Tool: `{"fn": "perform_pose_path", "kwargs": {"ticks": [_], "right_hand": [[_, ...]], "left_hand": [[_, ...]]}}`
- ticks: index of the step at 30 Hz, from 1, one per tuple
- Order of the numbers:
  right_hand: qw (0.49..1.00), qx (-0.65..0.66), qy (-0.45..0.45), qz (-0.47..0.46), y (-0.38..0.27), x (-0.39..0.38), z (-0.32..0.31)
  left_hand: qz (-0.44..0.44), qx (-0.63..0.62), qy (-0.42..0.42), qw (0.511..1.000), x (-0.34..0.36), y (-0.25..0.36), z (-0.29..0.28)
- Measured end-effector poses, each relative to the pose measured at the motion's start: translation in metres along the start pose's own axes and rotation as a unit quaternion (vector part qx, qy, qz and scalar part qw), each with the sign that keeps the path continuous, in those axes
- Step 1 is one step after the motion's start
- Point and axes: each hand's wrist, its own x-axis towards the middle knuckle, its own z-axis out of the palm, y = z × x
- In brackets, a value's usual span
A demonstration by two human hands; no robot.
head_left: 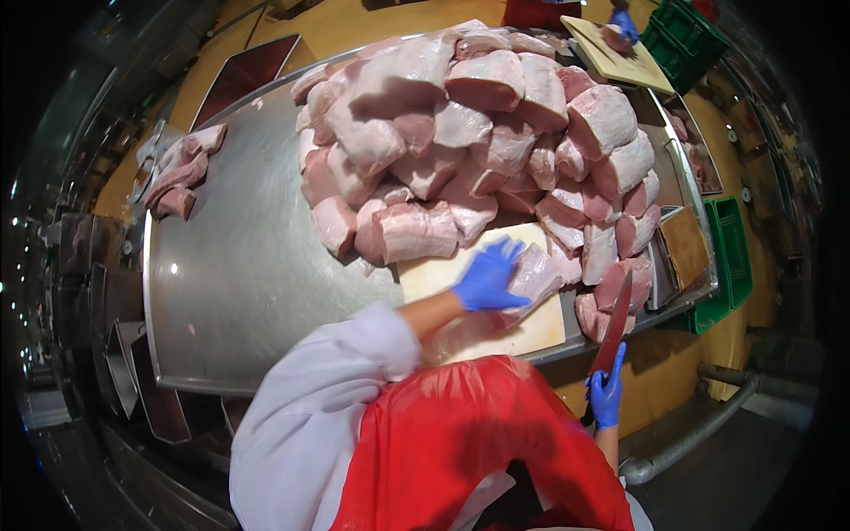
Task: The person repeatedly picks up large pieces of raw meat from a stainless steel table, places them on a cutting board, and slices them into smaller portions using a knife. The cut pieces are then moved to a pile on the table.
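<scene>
On a cream cutting board [551, 320] at the table's near edge lies a slab of pale raw meat [537, 276]. My left hand [487, 276], in a blue glove, rests on its left side with the fingers spread flat. My right hand [606, 396], also gloved in blue, is closed round the handle of a long knife [615, 326] to the right of the board. The blade points up and away from me, in front of several meat pieces [591, 316] at the table's right edge. A large heap of meat chunks [425, 150] rises just beyond the board.
The steel table [239, 265] stretches left, with several meat strips [184, 173] at its far-left edge. Green crates [728, 257] stand at the right. Far right, another person's gloved hand [625, 25] is over a second cutting board [611, 55]. A brown block [685, 243] sits near the right rim.
</scene>
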Motion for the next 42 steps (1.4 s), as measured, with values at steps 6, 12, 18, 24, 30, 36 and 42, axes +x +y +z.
{"fn": "perform_pose_path", "kwargs": {"ticks": [6,12,18,24,30,36,42], "right_hand": [[0.998,0.055,-0.005,-0.03,0.008,0.016,-0.021],[0.995,0.092,-0.027,-0.022,0.014,0.016,-0.012],[0.988,0.1,-0.07,-0.098,0.011,0.029,0.014],[0.972,0.075,-0.185,-0.122,-0.059,0.075,0.089],[0.97,0.056,-0.209,-0.111,-0.133,0.08,0.183],[0.98,-0.017,-0.195,-0.036,-0.175,0.035,0.239],[0.986,-0.073,-0.144,0.043,-0.227,0.008,0.276]], "left_hand": [[-0.228,0.037,-0.097,0.968,0.054,0.037,0.063],[-0.282,-0.484,-0.083,0.824,0.014,-0.072,0.036],[-0.181,-0.767,0.145,0.598,-0.108,-0.119,-0.065],[-0.387,-0.107,0.499,0.768,-0.112,-0.244,-0.139],[-0.255,-0.323,0.184,0.893,-0.168,-0.388,-0.201],[-0.489,0.198,0.376,0.762,-0.358,-0.608,-0.319],[-0.604,0.189,0.454,0.628,-0.396,-0.706,-0.395]]}}
